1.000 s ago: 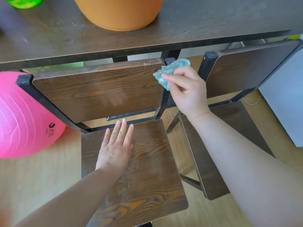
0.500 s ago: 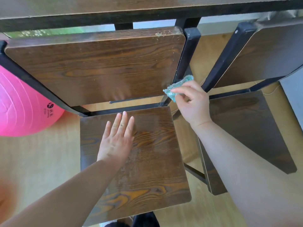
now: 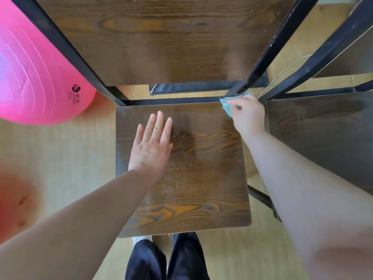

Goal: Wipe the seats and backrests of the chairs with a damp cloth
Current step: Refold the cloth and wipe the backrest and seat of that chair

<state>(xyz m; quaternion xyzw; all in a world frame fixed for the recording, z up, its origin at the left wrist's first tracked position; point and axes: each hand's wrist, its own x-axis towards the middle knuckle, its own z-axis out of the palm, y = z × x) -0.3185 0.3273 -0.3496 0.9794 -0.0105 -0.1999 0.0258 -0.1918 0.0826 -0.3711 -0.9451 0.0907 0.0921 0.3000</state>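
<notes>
The left hand (image 3: 150, 146) lies flat, fingers straight, on the square seat (image 3: 201, 178) of dark, strongly grained wood with rounded corners. The right hand (image 3: 249, 116) pinches a small, nubbly teal cloth (image 3: 227, 105) at the seat's back right corner, against the foot of the black metal frame (image 3: 268, 51). The matching wooden backrest (image 3: 161, 37) stands above. A second seat (image 3: 323, 134) lies just beside, on the right. A ribbed pink ball (image 3: 36, 77) rests on the pale floor (image 3: 50, 158).
</notes>
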